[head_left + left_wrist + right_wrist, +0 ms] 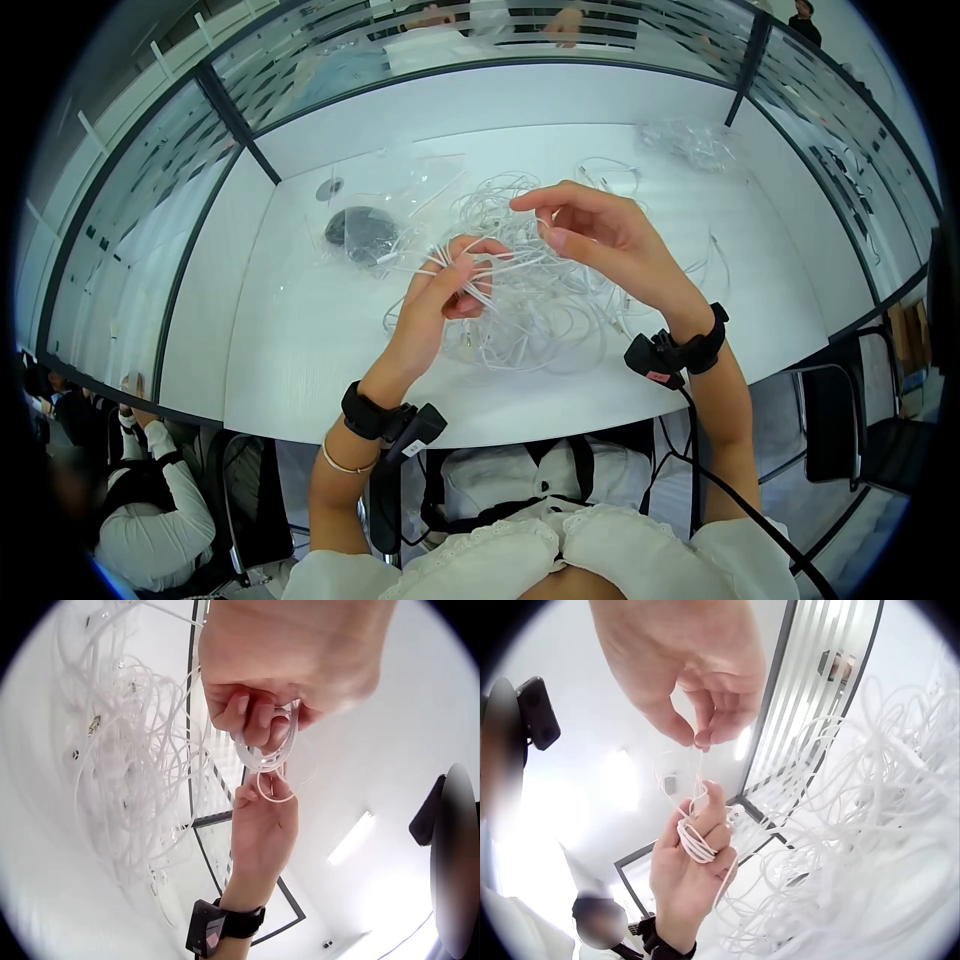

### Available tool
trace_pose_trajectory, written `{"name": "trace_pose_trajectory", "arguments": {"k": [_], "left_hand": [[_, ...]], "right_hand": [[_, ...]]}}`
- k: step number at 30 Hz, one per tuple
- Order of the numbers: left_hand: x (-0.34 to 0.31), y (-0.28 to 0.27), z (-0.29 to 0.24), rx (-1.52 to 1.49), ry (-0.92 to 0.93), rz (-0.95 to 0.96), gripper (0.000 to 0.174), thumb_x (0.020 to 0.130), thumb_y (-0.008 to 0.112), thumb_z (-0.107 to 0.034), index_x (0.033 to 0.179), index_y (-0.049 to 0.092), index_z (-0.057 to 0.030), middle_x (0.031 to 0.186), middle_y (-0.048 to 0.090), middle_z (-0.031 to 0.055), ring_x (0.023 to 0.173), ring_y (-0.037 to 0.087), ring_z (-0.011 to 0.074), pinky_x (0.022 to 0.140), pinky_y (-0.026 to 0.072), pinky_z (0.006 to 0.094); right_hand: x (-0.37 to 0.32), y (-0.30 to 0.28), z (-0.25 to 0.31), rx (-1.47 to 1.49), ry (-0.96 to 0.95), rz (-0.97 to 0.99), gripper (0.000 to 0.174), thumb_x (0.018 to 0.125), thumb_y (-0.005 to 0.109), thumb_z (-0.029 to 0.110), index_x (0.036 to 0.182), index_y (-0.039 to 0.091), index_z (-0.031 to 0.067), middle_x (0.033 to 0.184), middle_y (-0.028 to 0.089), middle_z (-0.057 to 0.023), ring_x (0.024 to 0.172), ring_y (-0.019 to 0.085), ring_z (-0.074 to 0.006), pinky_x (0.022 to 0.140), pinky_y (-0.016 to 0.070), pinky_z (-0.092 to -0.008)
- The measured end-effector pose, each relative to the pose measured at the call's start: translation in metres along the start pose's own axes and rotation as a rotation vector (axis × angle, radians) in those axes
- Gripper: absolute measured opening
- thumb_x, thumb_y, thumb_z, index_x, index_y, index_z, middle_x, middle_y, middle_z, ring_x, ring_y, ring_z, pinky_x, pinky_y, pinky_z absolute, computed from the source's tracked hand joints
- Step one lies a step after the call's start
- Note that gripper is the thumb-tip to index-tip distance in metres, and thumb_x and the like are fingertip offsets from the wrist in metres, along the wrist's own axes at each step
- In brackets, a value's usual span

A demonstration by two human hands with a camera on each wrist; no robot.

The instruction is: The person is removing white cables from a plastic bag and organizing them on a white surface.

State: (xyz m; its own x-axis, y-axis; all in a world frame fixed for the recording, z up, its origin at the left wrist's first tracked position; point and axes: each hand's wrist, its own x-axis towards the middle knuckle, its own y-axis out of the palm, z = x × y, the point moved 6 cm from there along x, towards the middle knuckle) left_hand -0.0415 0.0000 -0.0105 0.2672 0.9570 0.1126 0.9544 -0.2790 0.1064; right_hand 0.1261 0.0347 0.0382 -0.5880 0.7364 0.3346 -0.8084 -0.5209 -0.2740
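My left hand holds a small coil of white cable, its loops wrapped round the curled fingers. Across from it, the right hand is raised over the table, with thumb and fingertips pinching a thin length of the same cable in the right wrist view. Short strands run between the two hands. Beneath and beyond them, a large tangled heap of white cables spreads over the white table; metal plug ends show among the loops in the left wrist view.
Left of the heap lie a clear plastic bag and a dark rounded object. Crumpled clear plastic sits at the back right. Low white panels with striped glass enclose the table. Another person sits at lower left.
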Motion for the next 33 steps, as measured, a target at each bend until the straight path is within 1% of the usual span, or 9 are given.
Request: {"name": "trace_pose_trajectory", "arguments": {"k": [5, 9, 12, 15, 19, 23, 24, 27, 33], "left_hand": [[0.002, 0.003, 0.003, -0.006, -0.054, 0.016, 0.041, 0.095, 0.043, -0.039, 0.107, 0.058, -0.0035, 0.065, 0.033, -0.0073, 0.056, 0.025, 0.0037, 0.053, 0.0204, 0.0207], [0.003, 0.004, 0.006, 0.045, -0.066, 0.051, 0.039, 0.095, 0.043, -0.039, 0.104, 0.059, -0.004, 0.065, 0.032, -0.0072, 0.056, 0.024, 0.0039, 0.052, 0.02, 0.0211], [0.003, 0.003, 0.008, 0.033, -0.095, 0.059, 0.039, 0.095, 0.043, -0.039, 0.103, 0.059, -0.0042, 0.065, 0.032, -0.0074, 0.056, 0.024, 0.004, 0.052, 0.0196, 0.0212], [0.003, 0.003, 0.011, 0.028, -0.083, 0.061, 0.044, 0.097, 0.043, -0.042, 0.107, 0.06, -0.0026, 0.064, 0.033, -0.0069, 0.053, 0.025, 0.0023, 0.05, 0.0183, 0.0201], [0.002, 0.006, 0.011, 0.049, -0.113, 0.109, 0.039, 0.096, 0.042, -0.039, 0.103, 0.06, -0.0051, 0.064, 0.031, -0.0069, 0.055, 0.024, 0.0047, 0.052, 0.0197, 0.0219], [0.001, 0.007, 0.013, -0.03, -0.154, 0.101, 0.042, 0.096, 0.041, -0.04, 0.104, 0.059, -0.0031, 0.062, 0.028, -0.0067, 0.053, 0.023, 0.0055, 0.052, 0.0197, 0.0227], [0.001, 0.008, 0.014, -0.066, -0.165, 0.097, 0.043, 0.096, 0.04, -0.041, 0.104, 0.058, -0.0024, 0.061, 0.028, -0.0067, 0.053, 0.023, 0.0056, 0.052, 0.0196, 0.023], [0.002, 0.009, 0.017, -0.094, -0.172, 0.221, 0.044, 0.096, 0.04, -0.04, 0.111, 0.058, -0.0017, 0.06, 0.027, -0.0066, 0.053, 0.023, 0.0058, 0.051, 0.0192, 0.0233], [0.002, 0.011, 0.015, -0.195, -0.164, 0.201, 0.042, 0.096, 0.039, -0.039, 0.108, 0.059, -0.0036, 0.059, 0.025, -0.0067, 0.051, 0.021, 0.0042, 0.049, 0.016, 0.0228]], "right_hand": [[-0.002, 0.009, -0.013, 0.011, 0.095, 0.107, 0.035, 0.095, 0.052, 0.026, 0.124, 0.06, 0.0062, 0.089, 0.057, 0.0018, 0.084, 0.053, -0.0072, 0.074, 0.0415, -0.023], [-0.002, 0.007, -0.025, -0.079, 0.12, 0.034, 0.039, 0.096, 0.05, 0.033, 0.123, 0.06, 0.007, 0.11, 0.06, -0.0052, 0.099, 0.055, -0.0157, 0.086, 0.0418, -0.0286], [-0.001, 0.007, -0.008, -0.22, -0.119, 0.085, 0.041, 0.094, 0.054, 0.036, 0.122, 0.06, 0.0077, 0.125, 0.054, -0.0074, 0.11, 0.052, -0.0196, 0.094, 0.0391, -0.0323], [-0.003, 0.009, -0.005, -0.237, -0.096, 0.202, 0.047, 0.091, 0.057, 0.04, 0.126, 0.056, 0.0086, 0.132, 0.049, -0.0077, 0.119, 0.048, -0.0211, 0.098, 0.0363, -0.0344], [-0.006, 0.019, -0.002, -0.219, -0.106, 0.278, 0.064, 0.08, 0.073, 0.032, 0.134, 0.047, 0.0107, 0.131, 0.05, -0.0093, 0.121, 0.047, -0.023, 0.099, 0.037, -0.0366], [-0.002, 0.017, -0.007, -0.426, -0.255, 0.181, 0.042, 0.078, 0.074, 0.015, 0.116, 0.058, 0.0062, 0.123, 0.056, -0.0068, 0.109, 0.054, -0.0204, 0.094, 0.0421, -0.0343], [-0.001, 0.014, -0.004, -0.39, -0.212, 0.085, 0.023, 0.08, 0.071, 0.01, 0.1, 0.063, 0.004, 0.107, 0.062, -0.0051, 0.097, 0.057, -0.0162, 0.087, 0.0439, -0.0302], [0.0, 0.004, -0.004, -0.256, -0.002, 0.056, 0.016, 0.079, 0.071, 0.009, 0.093, 0.065, 0.0037, 0.093, 0.064, -0.0034, 0.089, 0.056, -0.0128, 0.082, 0.043, -0.028], [-0.001, 0.006, 0.005, -0.191, -0.226, -0.074, 0.013, 0.081, 0.069, 0.01, 0.093, 0.066, 0.0063, 0.089, 0.062, -0.0017, 0.085, 0.055, -0.0124, 0.086, 0.0418, -0.029]]}}
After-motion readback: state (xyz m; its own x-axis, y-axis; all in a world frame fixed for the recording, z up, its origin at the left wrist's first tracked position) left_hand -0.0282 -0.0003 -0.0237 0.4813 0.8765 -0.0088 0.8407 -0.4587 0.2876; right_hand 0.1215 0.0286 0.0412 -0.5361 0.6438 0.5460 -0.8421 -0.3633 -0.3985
